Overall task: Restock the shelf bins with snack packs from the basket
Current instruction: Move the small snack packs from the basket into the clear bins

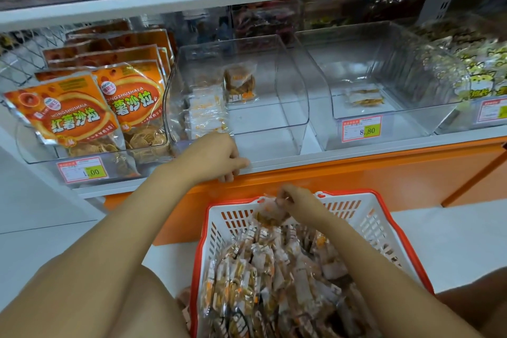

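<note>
Shelf edge (301, 162) is gripped by left hand (216, 156), snack packs (270, 207) pinched by right hand (297, 199); slippery bunch may be dropped short of bin (288, 129) beyond left hand.

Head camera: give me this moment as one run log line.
left hand holds shelf edge | right hand pinches snack pack in basket | middle bin nearly empty | basket full

Left grip (216, 156) curls forward, arm outstretched; right grip (295, 200) pinches, fingers bunched.
</note>
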A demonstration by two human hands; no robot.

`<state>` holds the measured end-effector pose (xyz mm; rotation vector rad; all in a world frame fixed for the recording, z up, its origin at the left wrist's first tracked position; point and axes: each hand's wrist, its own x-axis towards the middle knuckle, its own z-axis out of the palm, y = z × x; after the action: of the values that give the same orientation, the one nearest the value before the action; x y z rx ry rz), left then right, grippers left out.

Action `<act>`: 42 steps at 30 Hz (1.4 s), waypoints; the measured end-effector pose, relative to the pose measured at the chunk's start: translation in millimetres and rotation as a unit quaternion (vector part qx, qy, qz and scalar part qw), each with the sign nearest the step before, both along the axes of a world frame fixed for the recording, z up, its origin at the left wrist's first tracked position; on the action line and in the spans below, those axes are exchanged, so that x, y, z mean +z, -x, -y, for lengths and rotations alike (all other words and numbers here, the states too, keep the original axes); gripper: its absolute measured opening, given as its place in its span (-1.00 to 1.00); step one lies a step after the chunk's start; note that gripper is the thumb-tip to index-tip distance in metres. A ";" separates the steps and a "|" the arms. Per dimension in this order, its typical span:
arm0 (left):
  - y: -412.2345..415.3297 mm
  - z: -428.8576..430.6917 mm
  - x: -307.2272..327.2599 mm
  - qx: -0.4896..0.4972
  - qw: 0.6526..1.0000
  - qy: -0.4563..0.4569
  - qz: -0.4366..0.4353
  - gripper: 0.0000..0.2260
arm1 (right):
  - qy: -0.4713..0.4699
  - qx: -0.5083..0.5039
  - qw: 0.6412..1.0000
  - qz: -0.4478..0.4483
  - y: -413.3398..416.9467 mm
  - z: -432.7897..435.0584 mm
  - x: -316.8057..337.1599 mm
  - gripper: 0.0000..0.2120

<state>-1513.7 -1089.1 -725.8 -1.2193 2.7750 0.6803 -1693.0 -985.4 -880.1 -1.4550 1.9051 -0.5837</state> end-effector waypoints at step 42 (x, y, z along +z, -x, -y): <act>-19.3 46.9 25.1 0.068 0.982 0.172 0.037 -0.72 | 0.022 -0.221 0.965 0.137 15.5 221.3 152.5 -0.63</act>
<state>-1494.4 -1136.0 -700.7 -1.4673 2.8458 0.1538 -1708.4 -1206.7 -727.6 -0.9117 2.0024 -0.9835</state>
